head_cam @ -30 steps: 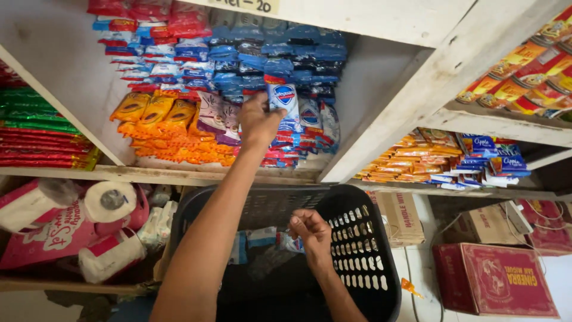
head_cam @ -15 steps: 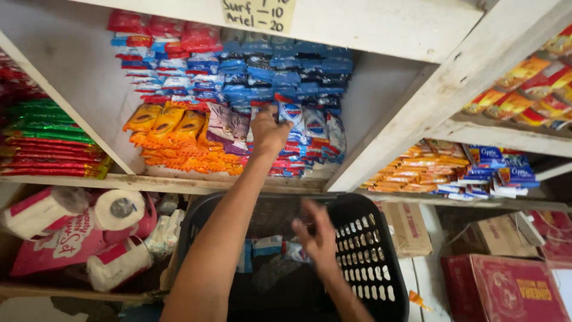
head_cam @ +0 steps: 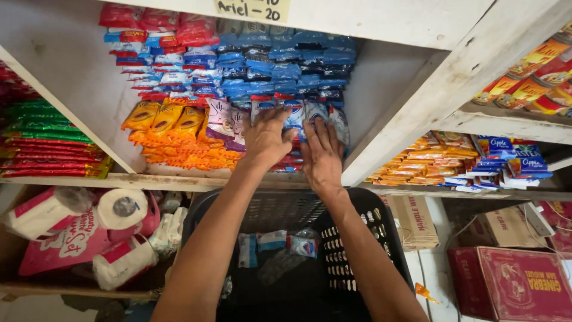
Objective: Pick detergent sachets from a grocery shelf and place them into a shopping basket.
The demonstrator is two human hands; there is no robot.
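I have both hands up inside the middle shelf bay, pressed flat against the row of white-and-blue sachets (head_cam: 310, 113) standing at the front of the stock. My left hand (head_cam: 266, 138) lies with its fingers spread over the sachets beside the pale purple packets (head_cam: 221, 122); my right hand (head_cam: 322, 154) sits just beside it, fingers straight and apart, its grip closed on nothing that I can see. Neither hand is clamped on a packet; both are open palms on the fronts of the sachets.

Room is tight. A slanted white divider (head_cam: 417, 113) closes the bay on my right, near my right hand, and another divider (head_cam: 65, 113) closes it on the left, well apart from my hands. The shelf board (head_cam: 149, 179) runs under the stock, its front edge just below my wrists. Above, the next board carries a yellow handwritten label (head_cam: 253, 9).

Behind the sachets rise stacks of dark blue packets (head_cam: 286, 65), with red packets (head_cam: 155, 18) at the top left and orange packets (head_cam: 173, 137) low on the left. Below my forearms stands a black plastic basket (head_cam: 357, 250), with a few small blue-and-white sachets (head_cam: 274, 241) lying on its bottom. To the left of the basket are toilet paper rolls (head_cam: 119, 209) on a pink package; to the right, a red carton (head_cam: 512, 286) on the floor.
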